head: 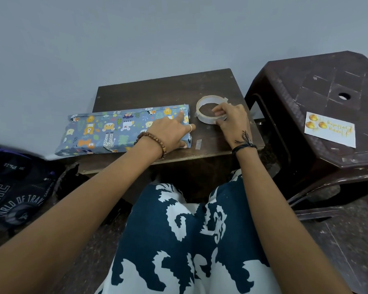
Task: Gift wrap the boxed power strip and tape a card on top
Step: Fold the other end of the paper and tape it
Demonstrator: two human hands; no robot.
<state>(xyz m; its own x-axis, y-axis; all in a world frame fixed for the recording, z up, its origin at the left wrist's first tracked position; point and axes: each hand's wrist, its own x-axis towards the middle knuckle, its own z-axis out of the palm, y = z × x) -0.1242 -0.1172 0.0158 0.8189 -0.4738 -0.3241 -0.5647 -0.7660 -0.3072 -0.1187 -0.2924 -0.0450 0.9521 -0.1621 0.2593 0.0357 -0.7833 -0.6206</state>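
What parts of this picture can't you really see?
- Head view: writing on the card is too small and blurred.
- The wrapped box has its right end partly covered by the left hand.
- The right hand hides part of the tape roll.
- The bag is cut off by the left edge.

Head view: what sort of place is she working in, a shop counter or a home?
Likely a home room, not a shop: a small dark wooden table against a plain wall, a brown plastic stool as side surface, and a printed backpack on the floor.
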